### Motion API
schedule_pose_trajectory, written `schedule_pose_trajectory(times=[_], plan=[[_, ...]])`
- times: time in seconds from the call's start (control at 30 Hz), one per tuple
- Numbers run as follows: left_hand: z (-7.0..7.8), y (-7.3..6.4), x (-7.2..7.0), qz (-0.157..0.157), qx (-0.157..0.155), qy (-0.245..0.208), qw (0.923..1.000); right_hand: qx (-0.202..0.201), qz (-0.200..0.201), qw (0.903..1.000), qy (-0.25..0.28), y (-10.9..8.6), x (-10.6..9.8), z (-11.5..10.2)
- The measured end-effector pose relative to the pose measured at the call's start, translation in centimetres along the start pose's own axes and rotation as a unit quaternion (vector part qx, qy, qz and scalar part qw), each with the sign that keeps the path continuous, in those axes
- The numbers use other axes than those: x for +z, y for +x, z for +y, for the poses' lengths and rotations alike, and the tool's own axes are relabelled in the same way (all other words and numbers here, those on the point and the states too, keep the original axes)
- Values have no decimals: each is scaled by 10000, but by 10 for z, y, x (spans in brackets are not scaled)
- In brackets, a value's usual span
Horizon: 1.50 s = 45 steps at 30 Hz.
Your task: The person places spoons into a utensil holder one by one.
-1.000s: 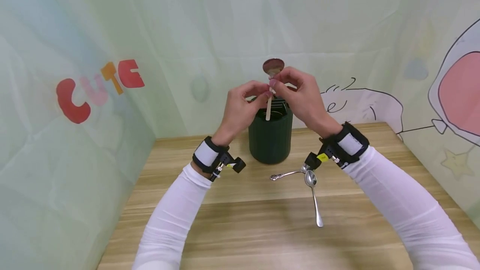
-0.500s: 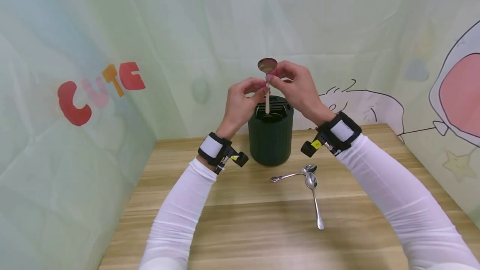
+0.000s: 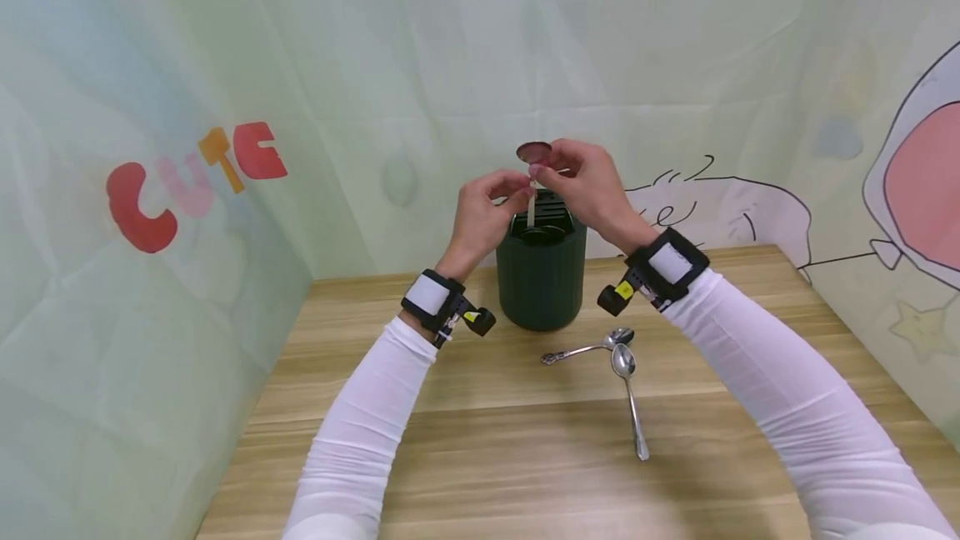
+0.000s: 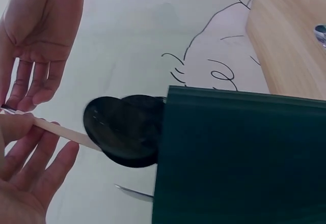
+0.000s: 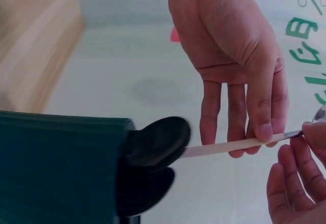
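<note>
In the head view my left hand (image 3: 482,213) pinches the pale handle of a spoon, and my right hand (image 3: 592,188) pinches it higher, just under the bowl. The spoon (image 3: 534,152) stands nearly upright, bowl on top, with the handle's lower end at the mouth of a dark green utensil holder (image 3: 540,290). Two black oval heads (image 4: 109,124) stick out of the holder in the left wrist view, and the pale handle (image 4: 58,130) runs behind them. Its tip is hidden there. The right wrist view shows the pale handle (image 5: 229,146) reaching the black heads.
Two silver spoons lie on the wooden table (image 3: 480,457): one with an ornate handle (image 3: 573,352), the other pointing toward the front (image 3: 632,411). Their bowls meet in front of the holder. Printed fabric walls (image 3: 420,40) stand close behind and at both sides.
Both hands have shifted slightly left; the right hand and the spoon have come down over the last half second. The handle's lower end now meets the holder's mouth.
</note>
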State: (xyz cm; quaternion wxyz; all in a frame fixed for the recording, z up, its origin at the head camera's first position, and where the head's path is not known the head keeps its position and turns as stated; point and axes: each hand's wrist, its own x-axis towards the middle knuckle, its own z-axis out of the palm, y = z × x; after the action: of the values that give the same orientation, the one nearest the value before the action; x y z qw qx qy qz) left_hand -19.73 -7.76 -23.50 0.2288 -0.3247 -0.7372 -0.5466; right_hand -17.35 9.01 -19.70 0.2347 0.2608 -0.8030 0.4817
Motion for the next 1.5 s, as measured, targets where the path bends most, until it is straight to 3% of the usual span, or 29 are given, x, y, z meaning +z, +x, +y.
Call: schedule_pose_trajectory(times=[0.47,0.87,1.07,1.2,1.37,1.5], plan=[[-16,-15,3,-173,-85,730,9971,274,-280,9984,-399,-12,12,23],[-23,-21,8,-141,132,1276,9916,524,-454,9961,-543,-23,16,40],[-27,-25,10,-276,246,1561,9870,487,-423,9959,-633,-31,20,49],[-28,-28,9,-360,441,1987,9784,319,-409,9956,-775,-34,23,50],[-27,-30,6,-427,854,2619,9604,77,-424,9917,-1214,-36,22,49],[-26,-34,4,-562,851,2914,9512,93,-573,9878,-1445,-38,19,48]])
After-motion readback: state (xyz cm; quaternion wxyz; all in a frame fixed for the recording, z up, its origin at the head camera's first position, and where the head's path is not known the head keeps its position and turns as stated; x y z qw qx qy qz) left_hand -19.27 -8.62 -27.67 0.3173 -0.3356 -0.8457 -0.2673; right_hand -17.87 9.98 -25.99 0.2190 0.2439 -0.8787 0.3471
